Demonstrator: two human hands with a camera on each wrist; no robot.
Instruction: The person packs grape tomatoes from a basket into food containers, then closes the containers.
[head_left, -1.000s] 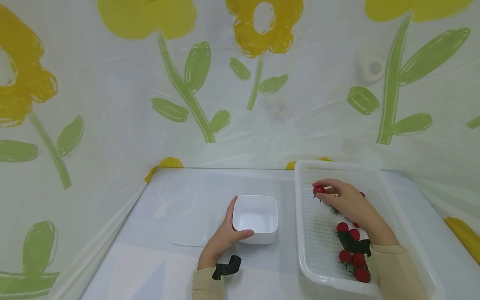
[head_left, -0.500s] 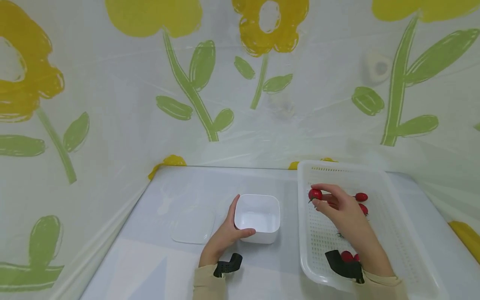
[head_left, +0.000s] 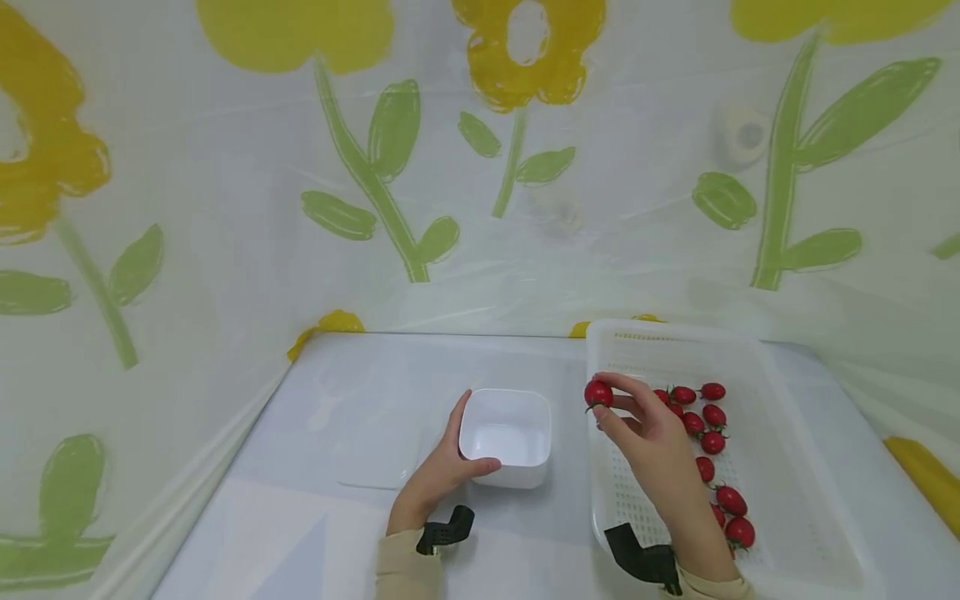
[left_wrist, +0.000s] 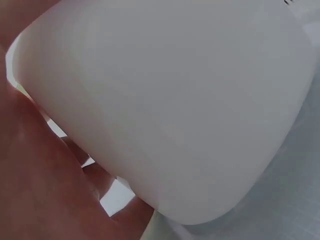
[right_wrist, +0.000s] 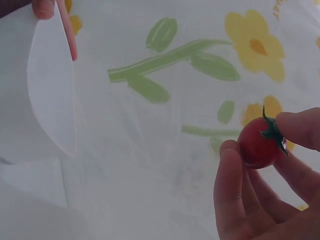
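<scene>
Between thumb and fingertips, my right hand (head_left: 648,433) pinches a red cherry tomato (head_left: 598,394) over the left rim of the white basket. Its green stem cap shows clearly on the tomato (right_wrist: 260,144) in the right wrist view. My left hand (head_left: 442,468) grips the near-left side of a square white container (head_left: 506,435), thumb along the front and fingers at the left. The container's inside looks bare. In the left wrist view the container's wall (left_wrist: 165,110) fills most of the picture, with the left hand (left_wrist: 45,170) along its edge.
The white perforated basket (head_left: 806,492) stands at the right, with several cherry tomatoes (head_left: 712,415) lying in it. A clear flat lid (head_left: 375,454) lies on the table (head_left: 277,517) left of the container. A flower-patterned curtain (head_left: 645,250) hangs behind.
The right hand has carried the pinched tomato left, from inside the basket to its left rim, uncovering more tomatoes. The left hand stays on the container.
</scene>
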